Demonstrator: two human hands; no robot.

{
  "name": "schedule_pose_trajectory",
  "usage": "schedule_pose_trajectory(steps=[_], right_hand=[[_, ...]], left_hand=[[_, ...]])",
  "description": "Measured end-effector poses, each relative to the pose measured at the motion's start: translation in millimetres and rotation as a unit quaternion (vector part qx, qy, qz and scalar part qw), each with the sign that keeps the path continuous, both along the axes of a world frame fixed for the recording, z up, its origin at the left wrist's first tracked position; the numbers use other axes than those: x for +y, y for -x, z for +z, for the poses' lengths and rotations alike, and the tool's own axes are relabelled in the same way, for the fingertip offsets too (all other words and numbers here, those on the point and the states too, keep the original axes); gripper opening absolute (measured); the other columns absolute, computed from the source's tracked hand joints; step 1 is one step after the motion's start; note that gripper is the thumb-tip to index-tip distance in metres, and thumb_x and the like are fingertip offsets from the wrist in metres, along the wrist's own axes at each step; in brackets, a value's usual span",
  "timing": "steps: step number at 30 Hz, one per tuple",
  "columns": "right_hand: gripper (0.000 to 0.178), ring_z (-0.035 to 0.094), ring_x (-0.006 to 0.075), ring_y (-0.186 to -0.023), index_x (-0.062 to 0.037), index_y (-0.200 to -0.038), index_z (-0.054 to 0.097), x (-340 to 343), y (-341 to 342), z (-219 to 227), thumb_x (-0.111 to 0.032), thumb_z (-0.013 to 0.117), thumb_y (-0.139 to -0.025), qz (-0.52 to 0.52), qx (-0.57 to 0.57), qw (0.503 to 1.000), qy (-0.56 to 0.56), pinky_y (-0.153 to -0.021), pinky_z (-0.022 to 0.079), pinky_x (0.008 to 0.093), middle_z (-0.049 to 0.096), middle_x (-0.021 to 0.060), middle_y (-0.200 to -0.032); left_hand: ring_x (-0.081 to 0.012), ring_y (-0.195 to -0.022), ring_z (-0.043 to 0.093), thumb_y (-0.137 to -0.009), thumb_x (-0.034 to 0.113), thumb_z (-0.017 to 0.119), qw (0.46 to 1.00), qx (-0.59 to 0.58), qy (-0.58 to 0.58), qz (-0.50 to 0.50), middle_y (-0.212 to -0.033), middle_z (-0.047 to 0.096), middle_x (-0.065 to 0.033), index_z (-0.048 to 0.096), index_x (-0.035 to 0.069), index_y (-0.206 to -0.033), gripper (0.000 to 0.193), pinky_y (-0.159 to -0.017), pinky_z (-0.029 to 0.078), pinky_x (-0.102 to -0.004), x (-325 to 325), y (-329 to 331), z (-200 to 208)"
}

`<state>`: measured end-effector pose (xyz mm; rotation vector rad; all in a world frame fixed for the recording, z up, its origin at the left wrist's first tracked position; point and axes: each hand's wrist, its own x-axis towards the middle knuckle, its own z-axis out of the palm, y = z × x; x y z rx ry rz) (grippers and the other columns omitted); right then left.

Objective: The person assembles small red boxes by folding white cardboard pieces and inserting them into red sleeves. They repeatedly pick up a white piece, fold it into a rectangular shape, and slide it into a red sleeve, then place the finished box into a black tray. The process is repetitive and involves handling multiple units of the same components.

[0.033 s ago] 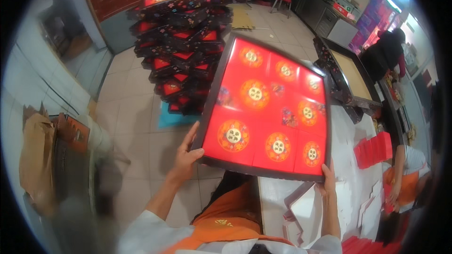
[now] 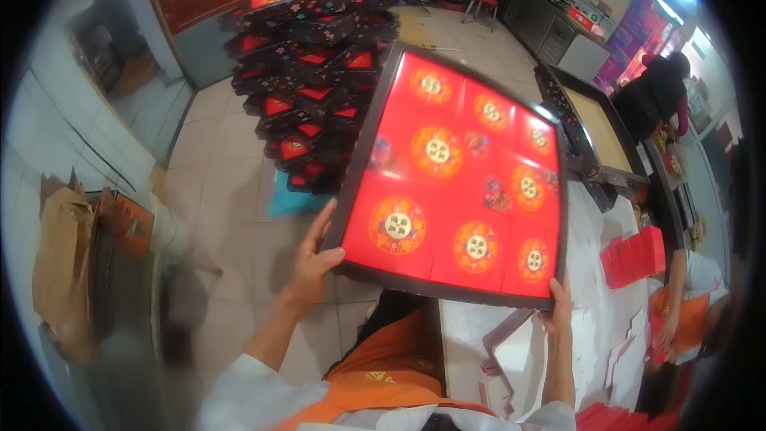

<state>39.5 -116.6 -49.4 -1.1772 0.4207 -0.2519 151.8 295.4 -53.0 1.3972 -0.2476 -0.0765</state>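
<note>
Between my two hands I hold a large square gift box (image 2: 447, 215) with a dark rim, filled with red packs that bear round orange designs. It is tilted and in the air, partly above the white table (image 2: 574, 231). My left hand (image 2: 311, 271) grips its left edge near the lower corner, thumb on the rim. At the lower right corner, my right hand (image 2: 560, 307) is closed round the edge, some fingers hidden beneath. Beyond it, a tall stack of similar gift boxes (image 2: 319, 84) rises from a turquoise sheet (image 2: 294, 198) on the floor.
An open dark box (image 2: 594, 124) with a beige inside stands at the table's far end. Red packs (image 2: 633, 257) and white card pieces (image 2: 515, 351) lie on the table. A co-worker (image 2: 690, 303) works at the right. Another person (image 2: 658, 88) stands farther back. Brown paper bags (image 2: 64, 255) stand at left.
The gift box has shifted very slightly to the right and upward in the picture. Both hands keep the same hold.
</note>
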Motion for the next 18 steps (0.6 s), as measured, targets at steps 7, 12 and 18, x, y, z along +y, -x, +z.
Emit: schedule_pose_trajectory(steps=[7, 12, 18], right_hand=[[0.057, 0.050, 0.0181, -0.107, -0.0088, -0.134, 0.028, 38, -63, 106, -0.012, 0.051, -0.082, 0.016, -0.071, 0.995, 0.063, -0.085, 0.044, 0.0317, 0.046, 0.0082, -0.123], [0.053, 0.052, 0.0079, -0.083, -0.0109, -0.129, 0.037, 51, -174, 169, -0.018, 0.056, -0.080, 0.026, -0.079, 0.990, 0.116, -0.060, 0.042, 0.0211, 0.056, 0.0024, -0.105], [0.025, 0.057, 0.0254, -0.095, -0.0040, -0.102, 0.051, 172, -379, 226, -0.013, 0.056, -0.079, 0.173, -0.182, 0.965, -0.068, -0.082, 0.048, 0.0429, 0.056, 0.0151, -0.104]], left_hand=[[-0.0178, -0.113, 0.042, -0.075, 0.023, 0.054, 0.983, -0.164, -0.031, 0.081, -0.131, 0.036, -0.0103, 0.032, 0.007, -0.134, 0.064, -0.086, 0.042, -0.0303, 42, -46, 116], [-0.0189, -0.086, 0.054, -0.075, 0.032, 0.058, 0.979, -0.102, 0.146, 0.096, -0.106, 0.053, -0.0087, 0.046, 0.011, -0.123, 0.054, -0.071, 0.046, -0.0348, 72, -150, 183], [-0.0284, -0.110, 0.043, -0.084, 0.046, 0.048, 0.911, -0.186, 0.283, 0.236, -0.133, 0.022, -0.0180, 0.017, 0.001, -0.132, 0.073, -0.095, 0.034, -0.0420, 159, -281, 271]])
